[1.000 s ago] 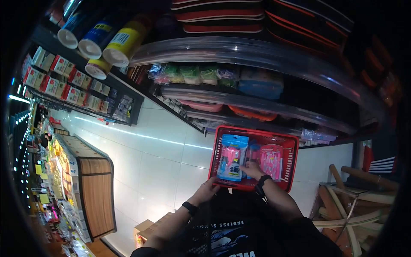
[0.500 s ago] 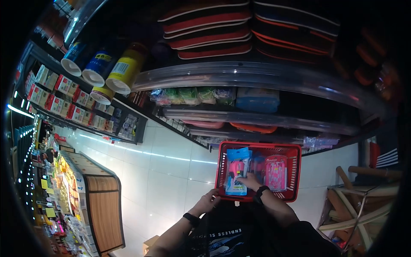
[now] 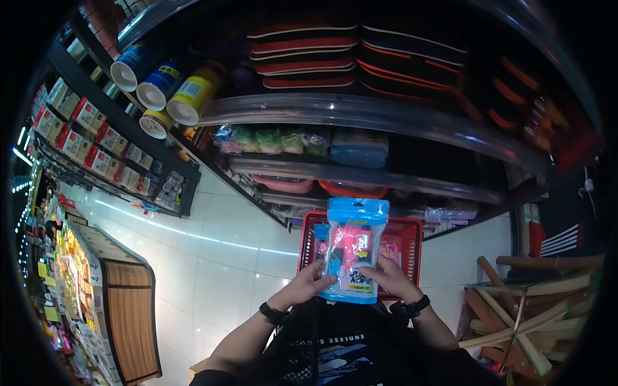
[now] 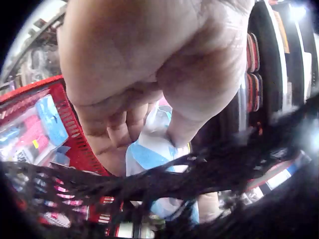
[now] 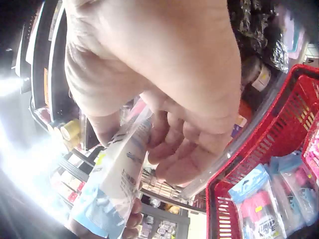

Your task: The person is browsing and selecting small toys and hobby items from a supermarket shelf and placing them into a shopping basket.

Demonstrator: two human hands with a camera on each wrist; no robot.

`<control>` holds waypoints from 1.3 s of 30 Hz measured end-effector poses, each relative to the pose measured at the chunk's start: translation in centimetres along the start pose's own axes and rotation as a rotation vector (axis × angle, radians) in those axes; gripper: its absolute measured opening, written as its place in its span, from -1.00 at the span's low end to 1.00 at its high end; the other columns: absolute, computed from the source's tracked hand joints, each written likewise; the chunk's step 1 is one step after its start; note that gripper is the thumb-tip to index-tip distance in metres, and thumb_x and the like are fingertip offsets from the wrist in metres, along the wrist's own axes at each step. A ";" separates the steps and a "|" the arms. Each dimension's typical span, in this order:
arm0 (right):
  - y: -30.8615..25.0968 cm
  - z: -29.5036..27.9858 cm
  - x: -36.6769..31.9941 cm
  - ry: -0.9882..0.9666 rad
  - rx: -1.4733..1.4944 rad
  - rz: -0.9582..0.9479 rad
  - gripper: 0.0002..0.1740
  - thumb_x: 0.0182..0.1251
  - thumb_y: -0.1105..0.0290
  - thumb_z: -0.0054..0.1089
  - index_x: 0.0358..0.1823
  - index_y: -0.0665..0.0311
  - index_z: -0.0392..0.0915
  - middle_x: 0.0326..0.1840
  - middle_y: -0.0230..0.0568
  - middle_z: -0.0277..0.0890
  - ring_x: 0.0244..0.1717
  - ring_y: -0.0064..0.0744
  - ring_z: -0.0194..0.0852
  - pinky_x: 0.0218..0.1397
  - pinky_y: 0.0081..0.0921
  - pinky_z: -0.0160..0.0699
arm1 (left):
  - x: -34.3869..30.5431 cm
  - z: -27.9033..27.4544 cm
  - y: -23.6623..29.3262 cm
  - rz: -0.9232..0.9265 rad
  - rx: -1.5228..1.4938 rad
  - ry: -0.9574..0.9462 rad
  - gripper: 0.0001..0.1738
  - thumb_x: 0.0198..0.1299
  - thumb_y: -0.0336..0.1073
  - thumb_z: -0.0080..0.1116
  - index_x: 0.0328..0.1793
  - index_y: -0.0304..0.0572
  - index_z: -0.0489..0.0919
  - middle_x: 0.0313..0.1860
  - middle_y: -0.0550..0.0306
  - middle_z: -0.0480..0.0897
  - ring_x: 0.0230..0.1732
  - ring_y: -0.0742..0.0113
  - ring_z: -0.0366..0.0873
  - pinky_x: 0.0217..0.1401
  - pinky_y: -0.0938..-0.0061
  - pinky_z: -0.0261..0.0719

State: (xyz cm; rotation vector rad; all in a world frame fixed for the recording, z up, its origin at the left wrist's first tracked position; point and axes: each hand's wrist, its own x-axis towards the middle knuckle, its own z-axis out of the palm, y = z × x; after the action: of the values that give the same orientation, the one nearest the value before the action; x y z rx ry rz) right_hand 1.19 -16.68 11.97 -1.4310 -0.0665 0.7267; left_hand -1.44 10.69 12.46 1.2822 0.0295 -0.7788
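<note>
A clear, blue-edged bag holding a pink jump rope (image 3: 353, 241) is held up in front of the chest, over a red shopping basket (image 3: 417, 248). My left hand (image 3: 302, 284) grips its lower left side, thumb on the front. On the opposite edge, my right hand (image 3: 394, 280) pinches the bag with its thumb in front and fingers behind. In the right wrist view, more jump rope packs (image 5: 256, 209) lie in the basket. A pink package (image 3: 389, 249) shows in the basket too, partly covered by the held bag.
Shelves with clear front edges (image 3: 309, 106) stand ahead, bearing striped cases (image 3: 302, 58) and cylindrical tubs (image 3: 193, 96). On the right is a rack of rolled tubes (image 3: 515, 309); on the left, a wood-panelled display (image 3: 129, 309) stands on the tiled floor (image 3: 199, 276).
The jump rope bag has come up out of the basket towards the chest. My left hand has left the basket rim and now grips the bag along with my right hand.
</note>
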 end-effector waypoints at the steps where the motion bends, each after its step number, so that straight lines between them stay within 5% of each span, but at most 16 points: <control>1: -0.8 0.1 -0.7 0.002 -0.002 0.000 -0.42 0.45 0.17 0.33 0.34 0.33 0.43 0.20 -0.13 0.61 0.18 -0.36 0.62 0.23 -0.35 0.63 | -0.3 0.4 0.3 0.040 0.004 -0.004 -0.53 0.48 -0.32 0.15 0.40 -0.31 0.30 0.20 0.08 0.62 0.17 0.43 0.62 0.20 0.49 0.62; 14: -6.1 0.7 -5.5 0.090 0.085 -0.246 -0.35 0.43 0.30 0.36 0.40 0.38 0.26 0.22 -0.07 0.58 0.20 -0.39 0.62 0.25 -0.41 0.63 | -2.7 5.5 4.4 0.324 0.057 0.097 -0.43 0.43 -0.36 0.23 0.49 -0.30 0.31 0.24 0.10 0.60 0.22 0.37 0.57 0.27 0.42 0.57; 28: -7.1 1.0 -6.4 0.080 0.062 -0.280 -0.35 0.43 0.41 0.31 0.43 0.43 0.21 0.24 -0.05 0.56 0.19 -0.41 0.60 0.27 -0.45 0.59 | -3.0 6.7 4.6 0.387 0.041 0.120 -0.40 0.47 -0.31 0.17 0.53 -0.33 0.27 0.26 0.09 0.57 0.24 0.42 0.54 0.30 0.46 0.53; 39: -12.0 -3.1 -0.4 0.324 0.157 -0.386 -0.67 0.48 0.43 0.24 0.17 0.44 0.48 0.05 -0.15 0.66 -0.01 -0.52 0.65 0.08 -0.54 0.63 | 3.3 6.3 10.3 0.594 0.234 0.184 -0.19 0.46 -0.30 0.17 0.67 -0.32 -0.01 0.46 -0.12 0.40 0.43 0.30 0.39 0.43 0.41 0.39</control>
State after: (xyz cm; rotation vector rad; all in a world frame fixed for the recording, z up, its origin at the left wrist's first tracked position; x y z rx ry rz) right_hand 7.23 -19.21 22.48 -1.3183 -0.0312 0.1758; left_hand 4.07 4.34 21.70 1.4785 -0.2900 -0.1547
